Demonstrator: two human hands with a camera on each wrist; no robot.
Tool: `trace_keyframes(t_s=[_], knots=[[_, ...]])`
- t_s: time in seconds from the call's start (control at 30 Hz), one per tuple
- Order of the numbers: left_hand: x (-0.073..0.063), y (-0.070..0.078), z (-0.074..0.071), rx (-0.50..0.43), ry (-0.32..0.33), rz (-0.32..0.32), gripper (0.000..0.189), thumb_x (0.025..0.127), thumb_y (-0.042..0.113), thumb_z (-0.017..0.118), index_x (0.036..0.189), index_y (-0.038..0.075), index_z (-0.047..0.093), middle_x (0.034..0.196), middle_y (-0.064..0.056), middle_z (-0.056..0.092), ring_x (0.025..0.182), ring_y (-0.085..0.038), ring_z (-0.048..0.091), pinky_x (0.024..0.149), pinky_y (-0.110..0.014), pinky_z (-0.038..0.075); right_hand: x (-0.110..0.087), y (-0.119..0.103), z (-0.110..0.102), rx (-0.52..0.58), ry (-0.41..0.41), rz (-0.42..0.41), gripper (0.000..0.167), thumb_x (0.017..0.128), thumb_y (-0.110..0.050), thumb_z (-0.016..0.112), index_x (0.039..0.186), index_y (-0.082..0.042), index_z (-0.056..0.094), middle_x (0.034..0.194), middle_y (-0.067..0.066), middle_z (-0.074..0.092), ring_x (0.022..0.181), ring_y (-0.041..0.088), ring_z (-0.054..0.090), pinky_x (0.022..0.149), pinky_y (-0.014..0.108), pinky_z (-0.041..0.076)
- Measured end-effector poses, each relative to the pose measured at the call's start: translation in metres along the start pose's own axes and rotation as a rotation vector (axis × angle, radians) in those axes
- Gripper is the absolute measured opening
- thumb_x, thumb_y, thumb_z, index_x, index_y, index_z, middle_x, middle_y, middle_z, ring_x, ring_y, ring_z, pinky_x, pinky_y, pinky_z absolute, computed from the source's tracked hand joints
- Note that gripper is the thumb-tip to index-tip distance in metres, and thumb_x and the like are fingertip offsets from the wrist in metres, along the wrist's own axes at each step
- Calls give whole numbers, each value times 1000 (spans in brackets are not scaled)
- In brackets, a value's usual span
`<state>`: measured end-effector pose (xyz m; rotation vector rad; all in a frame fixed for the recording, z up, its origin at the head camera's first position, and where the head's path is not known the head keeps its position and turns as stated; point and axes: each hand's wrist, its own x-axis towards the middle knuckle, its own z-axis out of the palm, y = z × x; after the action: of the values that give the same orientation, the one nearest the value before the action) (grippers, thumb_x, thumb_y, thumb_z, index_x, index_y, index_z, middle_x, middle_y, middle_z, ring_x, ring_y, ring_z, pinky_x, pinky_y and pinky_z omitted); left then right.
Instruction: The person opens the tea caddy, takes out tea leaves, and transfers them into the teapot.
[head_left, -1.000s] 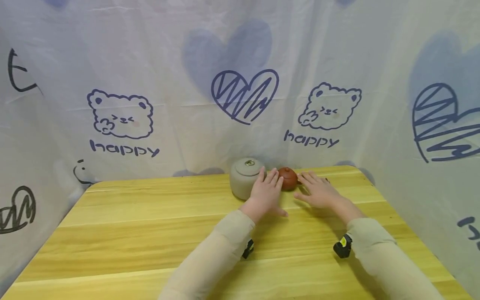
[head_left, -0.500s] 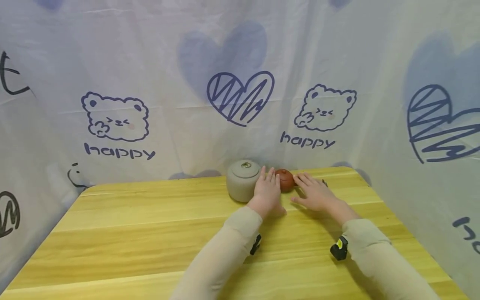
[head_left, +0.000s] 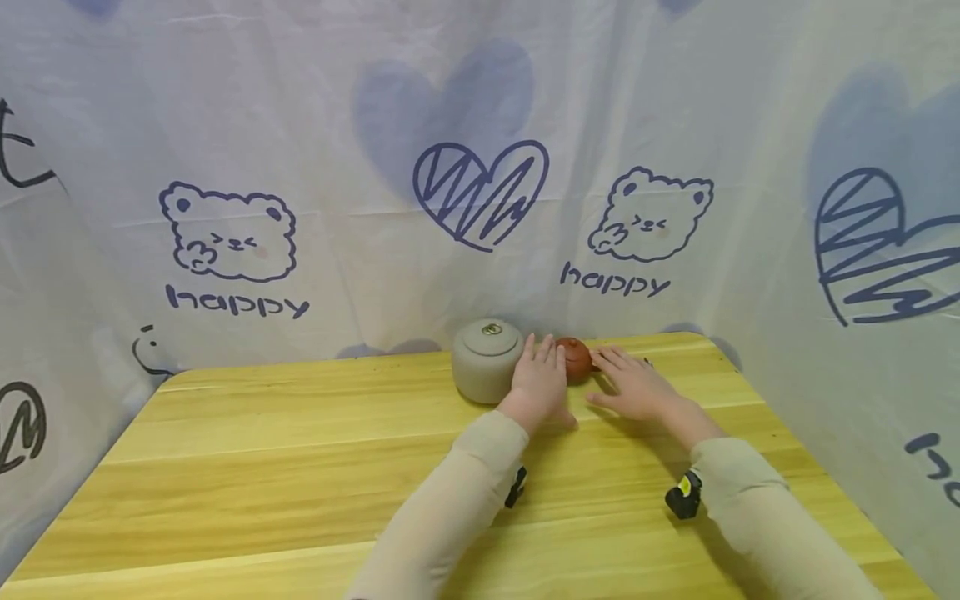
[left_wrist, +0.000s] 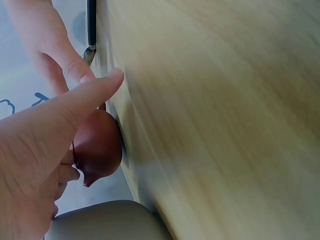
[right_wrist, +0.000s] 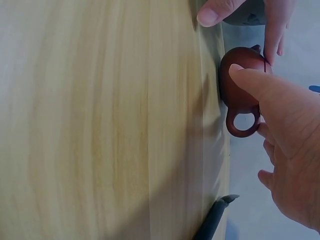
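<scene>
A small red-brown clay teapot [head_left: 575, 361] with a knobbed lid stands near the table's back edge. My left hand [head_left: 538, 385] reaches between it and a grey lidded jar [head_left: 483, 367], fingers extended along the teapot's left side. My right hand [head_left: 636, 386] is on the other side, fingertips near the handle and thumb spread. In the right wrist view, the looped handle of the teapot [right_wrist: 242, 75] shows below its body, and my right thumb overlaps the pot. In the left wrist view the spout of the teapot [left_wrist: 97, 147] points toward the jar [left_wrist: 107, 222].
A dark, thin-handled tool with a brush-like tip [right_wrist: 215, 220] lies to the right of the teapot. Behind the wooden table [head_left: 285, 467] hangs a white curtain [head_left: 345, 250] with blue hearts and bears, continuing along both sides.
My left hand has moved slightly right, away from the front of the jar. The teapot has shifted a little to the right, and the right hand keeps nearly the same pose beside it.
</scene>
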<state>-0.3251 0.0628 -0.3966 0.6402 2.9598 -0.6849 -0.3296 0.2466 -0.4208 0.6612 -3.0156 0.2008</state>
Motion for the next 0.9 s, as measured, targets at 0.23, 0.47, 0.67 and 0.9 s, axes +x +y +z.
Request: trace_keyframes(t_s=[0.23,0.47,0.67,0.9], knots=[[0,0,0,-107,14,19,127,69,87,54,157,7,9,165,-8,12,154,-23,4,125,-45,4,1,3,0,3,-14,4,77,95,-46,58,151,-1,32,157,23,29,146,46,22,113,65,24],[1,2,0,-218,-12,38,126,72,83,56,157,6,7,165,-9,12,154,-23,3,125,-43,9,3,4,-4,8,2,-11,78,94,-43,60,150,3,31,155,27,31,144,47,24,115,62,24],[5,7,5,-324,19,56,124,73,81,59,158,7,7,165,-11,13,154,-24,6,125,-43,11,-1,10,-7,44,20,-20,78,93,-41,63,149,5,33,154,28,32,143,48,26,116,59,24],[4,9,9,-425,53,85,121,72,79,62,158,9,11,164,-10,16,154,-24,11,124,-45,11,-12,12,-10,110,35,-19,77,91,-37,66,148,4,36,153,28,34,143,49,24,115,62,23]])
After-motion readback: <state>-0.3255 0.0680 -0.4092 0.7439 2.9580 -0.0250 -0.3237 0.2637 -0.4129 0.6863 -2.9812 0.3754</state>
